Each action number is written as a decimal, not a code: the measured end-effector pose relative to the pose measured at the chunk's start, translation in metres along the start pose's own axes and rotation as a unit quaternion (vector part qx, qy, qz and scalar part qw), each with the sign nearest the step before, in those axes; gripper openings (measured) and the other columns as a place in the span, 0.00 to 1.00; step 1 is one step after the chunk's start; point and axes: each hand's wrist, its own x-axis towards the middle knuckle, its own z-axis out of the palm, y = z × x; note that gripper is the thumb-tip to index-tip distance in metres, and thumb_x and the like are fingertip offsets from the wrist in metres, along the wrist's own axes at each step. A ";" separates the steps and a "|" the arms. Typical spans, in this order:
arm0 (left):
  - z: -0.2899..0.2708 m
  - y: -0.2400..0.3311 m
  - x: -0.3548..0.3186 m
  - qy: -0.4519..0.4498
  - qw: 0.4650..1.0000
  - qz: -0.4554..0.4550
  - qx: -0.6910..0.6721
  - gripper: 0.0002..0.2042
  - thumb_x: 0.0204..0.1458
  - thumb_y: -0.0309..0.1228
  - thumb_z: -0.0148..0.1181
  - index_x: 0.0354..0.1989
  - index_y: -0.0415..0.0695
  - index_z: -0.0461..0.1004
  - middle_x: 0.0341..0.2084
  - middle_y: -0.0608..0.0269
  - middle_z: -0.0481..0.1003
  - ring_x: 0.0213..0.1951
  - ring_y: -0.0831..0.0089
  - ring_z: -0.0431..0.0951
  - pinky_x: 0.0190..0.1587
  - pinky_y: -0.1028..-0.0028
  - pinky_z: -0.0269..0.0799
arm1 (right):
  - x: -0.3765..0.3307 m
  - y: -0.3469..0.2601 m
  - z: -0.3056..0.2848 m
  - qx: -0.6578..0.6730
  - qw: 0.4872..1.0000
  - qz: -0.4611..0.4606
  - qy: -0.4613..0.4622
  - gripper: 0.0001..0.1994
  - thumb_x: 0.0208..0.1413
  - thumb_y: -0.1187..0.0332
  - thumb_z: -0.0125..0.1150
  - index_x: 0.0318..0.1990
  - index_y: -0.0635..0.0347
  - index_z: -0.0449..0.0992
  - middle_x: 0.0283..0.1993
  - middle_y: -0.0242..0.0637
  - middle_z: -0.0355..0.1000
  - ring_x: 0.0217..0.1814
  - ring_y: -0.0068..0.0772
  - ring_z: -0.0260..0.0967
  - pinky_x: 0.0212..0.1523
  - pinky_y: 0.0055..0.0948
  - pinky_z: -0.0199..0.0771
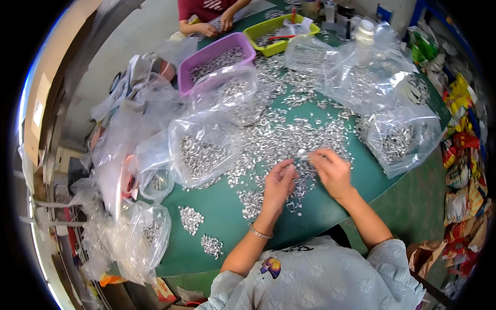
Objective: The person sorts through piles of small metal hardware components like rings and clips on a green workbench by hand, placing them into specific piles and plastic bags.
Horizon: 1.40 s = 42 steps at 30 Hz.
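Note:
A broad spread of small silver metal pieces [294, 133] covers the middle of the green table. Over its near edge is my left hand [279, 182], its fingers curled and the thumb and forefinger drawn together in a pinch. To its right, my right hand [332, 169] is also pinched, fingertips pointing at the left hand. Bright silver bits show by the right fingertips, but what either hand holds is too small to make out. The two hands are a short gap apart. Loose metal pieces [253, 203] lie beside my left wrist.
Clear plastic bags of metal pieces stand left [204, 155] and right [398, 142]. Two small heaps [191, 219] [212, 246] lie front left. A purple basin [187, 72] and a yellow-green basin [271, 50] sit at the back, near another person's hands [217, 26].

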 end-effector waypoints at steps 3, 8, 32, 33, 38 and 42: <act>0.003 0.002 0.002 -0.067 0.992 -0.084 -0.070 0.14 0.62 0.30 0.51 0.53 0.37 0.67 0.27 0.66 0.71 0.16 0.87 0.57 0.18 0.84 0.52 | -0.009 -0.001 -0.010 -0.038 0.994 -0.095 -0.036 0.13 0.42 0.76 0.62 0.39 0.54 0.80 0.40 0.33 0.75 0.26 0.33 0.75 0.23 0.26 0.75; 0.034 0.007 -0.004 -0.142 0.987 -0.050 -0.052 0.15 0.61 0.29 0.51 0.55 0.37 0.65 0.28 0.61 0.72 0.17 0.86 0.59 0.17 0.85 0.53 | -0.013 -0.009 -0.061 -0.055 0.995 -0.086 -0.012 0.15 0.41 0.76 0.60 0.40 0.57 0.79 0.39 0.37 0.76 0.29 0.33 0.76 0.25 0.27 0.76; -0.004 0.021 -0.017 -0.080 0.947 -0.064 -0.306 0.25 0.52 0.12 0.42 0.62 0.30 0.56 0.62 0.37 0.58 0.65 0.48 0.58 0.66 0.56 0.58 | 0.070 0.126 -0.274 0.545 0.789 0.191 0.211 0.11 0.65 0.64 0.49 0.42 0.63 0.72 0.28 0.24 0.61 0.19 0.12 0.52 0.14 0.16 0.46; -0.005 0.017 -0.017 -0.082 0.948 -0.059 -0.303 0.25 0.52 0.12 0.42 0.62 0.30 0.56 0.61 0.37 0.58 0.64 0.48 0.59 0.66 0.56 0.58 | 0.068 0.112 -0.248 0.642 0.730 0.167 0.161 0.10 0.65 0.66 0.48 0.41 0.64 0.71 0.28 0.25 0.62 0.20 0.13 0.53 0.14 0.16 0.47; 0.005 0.016 -0.015 -0.104 0.919 -0.087 -0.371 0.28 0.47 0.09 0.41 0.61 0.29 0.57 0.60 0.38 0.60 0.64 0.48 0.59 0.66 0.57 0.57 | 0.050 0.007 -0.112 0.825 0.301 0.478 0.002 0.12 0.63 0.66 0.45 0.44 0.66 0.69 0.38 0.41 0.67 0.39 0.33 0.63 0.29 0.25 0.61; -0.010 0.014 -0.019 -0.106 0.910 -0.082 -0.392 0.29 0.44 0.10 0.43 0.61 0.29 0.57 0.61 0.38 0.60 0.64 0.48 0.59 0.66 0.56 0.57 | 0.052 -0.021 -0.064 0.788 0.256 0.560 0.021 0.13 0.64 0.68 0.42 0.47 0.68 0.69 0.41 0.45 0.66 0.45 0.38 0.63 0.42 0.30 0.66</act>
